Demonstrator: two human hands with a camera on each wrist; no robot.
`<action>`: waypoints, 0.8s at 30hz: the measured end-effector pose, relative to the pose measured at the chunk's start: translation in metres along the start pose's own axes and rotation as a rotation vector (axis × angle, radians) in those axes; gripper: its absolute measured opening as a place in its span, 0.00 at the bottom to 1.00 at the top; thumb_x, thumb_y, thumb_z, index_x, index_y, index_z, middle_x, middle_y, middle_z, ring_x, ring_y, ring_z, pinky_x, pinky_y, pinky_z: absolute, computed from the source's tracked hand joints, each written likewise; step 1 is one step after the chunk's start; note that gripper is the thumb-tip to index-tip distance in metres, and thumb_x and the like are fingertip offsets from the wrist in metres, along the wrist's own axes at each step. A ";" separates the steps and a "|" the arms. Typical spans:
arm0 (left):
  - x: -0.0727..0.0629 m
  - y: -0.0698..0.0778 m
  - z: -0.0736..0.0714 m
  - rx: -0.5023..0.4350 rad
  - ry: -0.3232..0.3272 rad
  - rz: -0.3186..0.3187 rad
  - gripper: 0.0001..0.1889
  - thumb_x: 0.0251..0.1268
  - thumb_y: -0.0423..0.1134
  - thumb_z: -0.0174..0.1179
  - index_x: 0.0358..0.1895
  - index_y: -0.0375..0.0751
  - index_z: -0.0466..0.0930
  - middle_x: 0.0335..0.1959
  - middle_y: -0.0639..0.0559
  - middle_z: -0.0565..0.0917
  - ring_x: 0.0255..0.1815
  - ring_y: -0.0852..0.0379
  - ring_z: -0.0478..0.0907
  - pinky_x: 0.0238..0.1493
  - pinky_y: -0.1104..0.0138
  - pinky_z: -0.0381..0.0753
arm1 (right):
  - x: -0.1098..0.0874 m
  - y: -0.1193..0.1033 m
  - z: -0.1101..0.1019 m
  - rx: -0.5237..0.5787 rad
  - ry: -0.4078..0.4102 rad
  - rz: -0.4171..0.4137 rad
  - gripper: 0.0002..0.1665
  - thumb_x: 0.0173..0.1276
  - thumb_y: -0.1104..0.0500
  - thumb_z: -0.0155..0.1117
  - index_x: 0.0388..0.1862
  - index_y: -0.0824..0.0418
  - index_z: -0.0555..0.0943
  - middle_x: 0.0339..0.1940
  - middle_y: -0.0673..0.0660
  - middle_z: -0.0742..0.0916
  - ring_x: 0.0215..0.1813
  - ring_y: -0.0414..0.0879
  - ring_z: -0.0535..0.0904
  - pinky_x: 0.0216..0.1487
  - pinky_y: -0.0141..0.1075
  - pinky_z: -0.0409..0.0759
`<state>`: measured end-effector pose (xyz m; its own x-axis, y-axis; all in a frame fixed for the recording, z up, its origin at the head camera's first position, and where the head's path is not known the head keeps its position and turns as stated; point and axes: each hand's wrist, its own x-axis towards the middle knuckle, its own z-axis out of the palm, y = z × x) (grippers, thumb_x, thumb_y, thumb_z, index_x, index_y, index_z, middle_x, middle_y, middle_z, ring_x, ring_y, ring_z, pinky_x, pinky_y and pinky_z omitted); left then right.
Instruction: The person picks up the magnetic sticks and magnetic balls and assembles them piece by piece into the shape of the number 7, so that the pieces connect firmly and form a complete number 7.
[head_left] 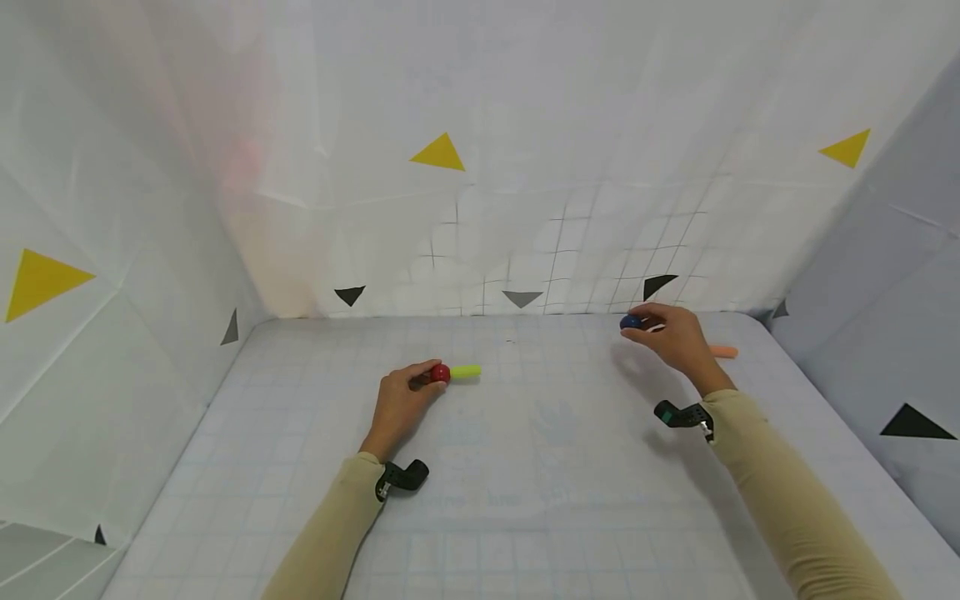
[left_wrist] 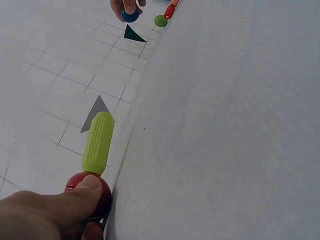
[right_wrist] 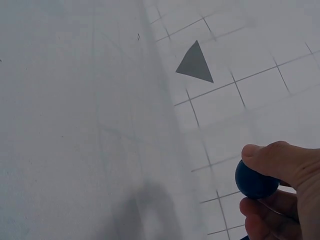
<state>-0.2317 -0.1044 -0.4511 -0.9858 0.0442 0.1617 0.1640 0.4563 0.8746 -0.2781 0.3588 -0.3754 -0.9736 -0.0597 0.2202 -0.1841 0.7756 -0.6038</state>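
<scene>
My left hand point(head_left: 397, 408) pinches a red ball point(head_left: 440, 373) fixed to a lime-green ribbed handle point(left_wrist: 98, 142), shaped like a small maraca. In the left wrist view the thumb lies over the ball and the handle points away from the hand. On the far right, my right hand point(head_left: 675, 337) holds a blue ball point(right_wrist: 256, 180) between thumb and fingers, above the table near the back wall. Whether the blue ball has a handle cannot be seen. An orange handle point(head_left: 723, 352) shows beside the right wrist, its other end hidden behind it.
Beyond the right hand, the left wrist view shows a green ball point(left_wrist: 160, 20) and a red stick-like piece point(left_wrist: 170, 12). White sheeting with yellow triangles point(head_left: 441, 152) and dark ones walls the white table point(head_left: 525, 467) at the back and sides.
</scene>
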 end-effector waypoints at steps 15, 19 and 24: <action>0.000 0.001 0.000 -0.004 -0.001 -0.005 0.21 0.68 0.40 0.72 0.63 0.49 0.86 0.48 0.53 0.87 0.49 0.54 0.80 0.55 0.57 0.78 | 0.001 -0.013 0.025 0.029 -0.061 -0.022 0.28 0.69 0.52 0.77 0.63 0.64 0.84 0.49 0.64 0.88 0.50 0.59 0.84 0.47 0.52 0.85; -0.001 0.001 0.000 -0.001 -0.003 -0.010 0.21 0.68 0.40 0.73 0.63 0.49 0.86 0.48 0.53 0.87 0.49 0.54 0.80 0.55 0.57 0.78 | 0.001 -0.017 0.030 0.048 -0.049 -0.037 0.27 0.67 0.55 0.78 0.61 0.65 0.84 0.48 0.64 0.88 0.48 0.58 0.85 0.48 0.52 0.86; -0.001 0.001 0.000 0.001 0.000 -0.013 0.21 0.68 0.40 0.72 0.63 0.49 0.86 0.48 0.53 0.86 0.50 0.54 0.79 0.55 0.57 0.79 | 0.001 -0.024 0.036 0.061 -0.048 -0.055 0.26 0.67 0.57 0.78 0.61 0.65 0.85 0.47 0.63 0.88 0.47 0.57 0.85 0.49 0.52 0.86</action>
<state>-0.2305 -0.1042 -0.4507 -0.9878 0.0383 0.1508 0.1515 0.4579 0.8760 -0.2797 0.3178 -0.3881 -0.9669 -0.1323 0.2181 -0.2439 0.7304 -0.6380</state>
